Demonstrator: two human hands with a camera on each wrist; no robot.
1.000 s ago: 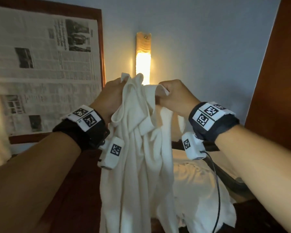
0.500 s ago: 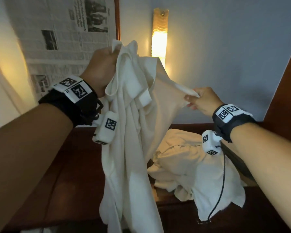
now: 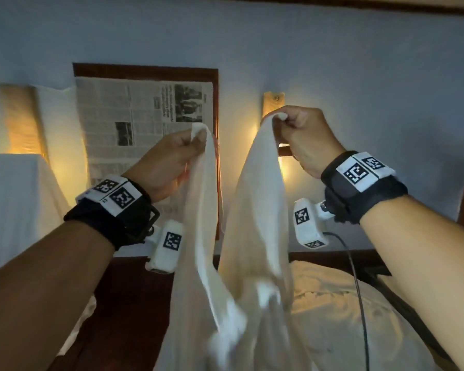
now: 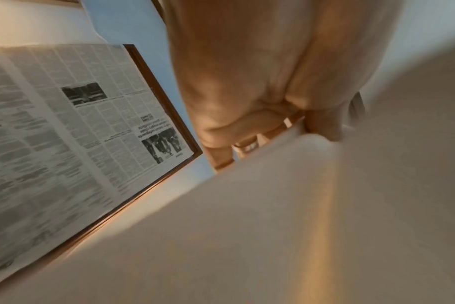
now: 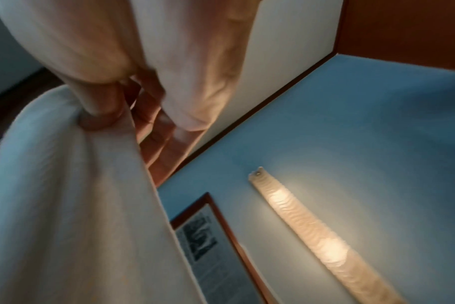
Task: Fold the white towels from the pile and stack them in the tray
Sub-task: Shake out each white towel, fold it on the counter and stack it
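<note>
Head view showed both hands raised before the wall, each pinching a top corner of one white towel [image 3: 241, 236] that hung down between them. The left hand [image 3: 169, 162] held its corner lower, fingers curled on the cloth; the right hand [image 3: 303, 137] held its corner higher. The pile of towels [image 3: 332, 303] lay below, to the right, on the table [image 3: 129, 303].
</note>
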